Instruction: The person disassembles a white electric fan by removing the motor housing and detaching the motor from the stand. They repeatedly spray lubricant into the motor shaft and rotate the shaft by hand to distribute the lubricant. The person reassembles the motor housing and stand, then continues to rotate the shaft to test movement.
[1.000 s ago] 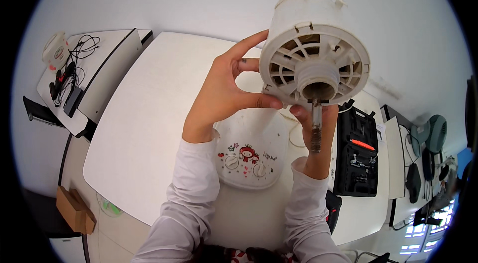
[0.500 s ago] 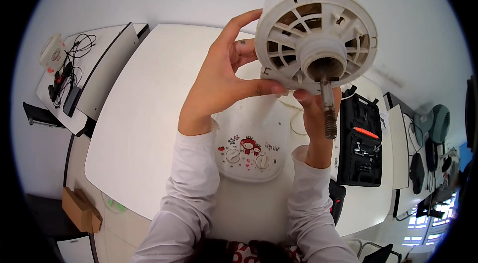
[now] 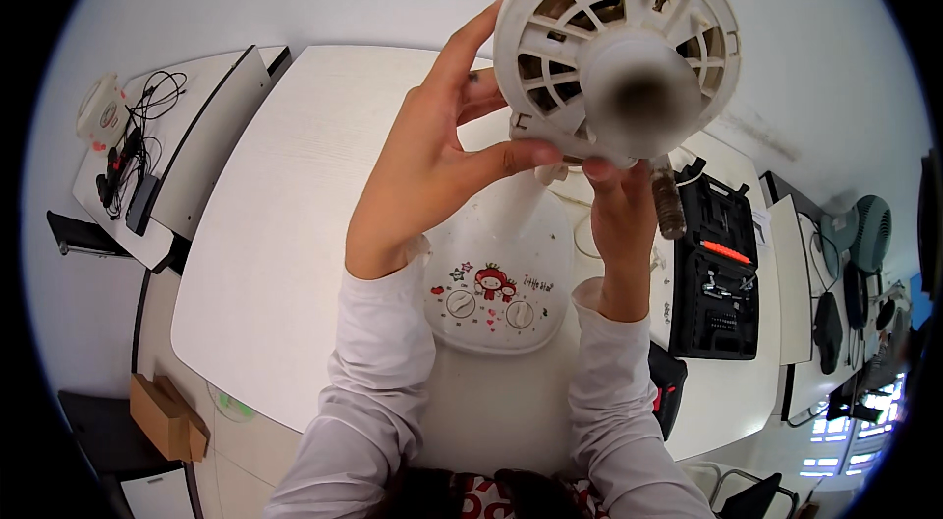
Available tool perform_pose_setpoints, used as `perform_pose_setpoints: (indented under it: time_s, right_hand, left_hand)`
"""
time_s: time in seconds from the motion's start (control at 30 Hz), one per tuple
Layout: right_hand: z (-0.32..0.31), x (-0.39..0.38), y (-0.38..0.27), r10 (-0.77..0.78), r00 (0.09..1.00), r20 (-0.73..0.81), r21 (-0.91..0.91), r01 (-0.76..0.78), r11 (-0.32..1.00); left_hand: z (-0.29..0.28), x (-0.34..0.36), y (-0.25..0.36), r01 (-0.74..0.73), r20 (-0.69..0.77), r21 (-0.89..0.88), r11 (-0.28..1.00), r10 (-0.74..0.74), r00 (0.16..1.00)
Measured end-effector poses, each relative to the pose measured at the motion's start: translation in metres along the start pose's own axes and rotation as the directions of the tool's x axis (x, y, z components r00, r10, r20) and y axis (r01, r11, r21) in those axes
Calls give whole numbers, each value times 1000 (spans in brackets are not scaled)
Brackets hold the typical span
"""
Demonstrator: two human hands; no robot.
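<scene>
A round white fan motor housing (image 3: pixel 530 13) with slotted vents is held up in front of me, tilted toward the camera. Its central collar (image 3: pixel 643 92) is blurred, and a brown threaded metal shaft (image 3: pixel 668 200) shows below its lower right edge. My left hand (image 3: pixel 422 156) grips the left side, thumb along the lower rim and fingers partly hidden behind. Under the housing, my right hand (image 3: pixel 621 224) has its thumb against the lower edge; its other fingers are mostly hidden. Below stands the white fan base (image 3: pixel 462 264) with two knobs and red cartoon prints.
An open black tool case (image 3: pixel 715 318) with sockets and an orange-handled tool (image 3: pixel 725 252) lies right on the white table (image 3: pixel 265 224). Nearer is a black-and-red object (image 3: pixel 666 391). Cables (image 3: pixel 147 116) lie on the left side table; a cardboard box (image 3: pixel 167 421) is on the floor.
The motor housing has risen slightly and moved a little left, with both hands following. Its tilt has changed: the shaft end appears higher and farther right, and the collar is now blurred.
</scene>
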State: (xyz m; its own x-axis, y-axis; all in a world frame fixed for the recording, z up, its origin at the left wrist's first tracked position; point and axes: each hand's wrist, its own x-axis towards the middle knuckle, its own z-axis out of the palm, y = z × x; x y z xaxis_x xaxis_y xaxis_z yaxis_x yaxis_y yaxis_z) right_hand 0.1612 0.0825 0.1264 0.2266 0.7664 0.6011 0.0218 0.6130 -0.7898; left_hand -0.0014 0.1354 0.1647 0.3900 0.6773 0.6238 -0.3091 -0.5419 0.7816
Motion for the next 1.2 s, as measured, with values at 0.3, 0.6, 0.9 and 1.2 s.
perform_pose_setpoints:
  time_s: [0.3,0.6,0.9,1.2]
  right_hand:
    - [-1,5,5,-29,996,86,22,27,999]
    - [7,6,7,-130,983,128,-54,138,989]
    - [2,11,2,-101,969,224,-36,111,993]
    - [-7,8,1,155,937,314,-253,-75,964]
  left_hand:
    - [0,0,-1,-46,2,25,999,46,999]
    - [-3,-2,-4,-71,-31,-27,997,70,997]
    - [-5,0,-2,-26,-64,-79,997,21,998]
    - [-13,-1,4,91,3,-157,983,-91,996]
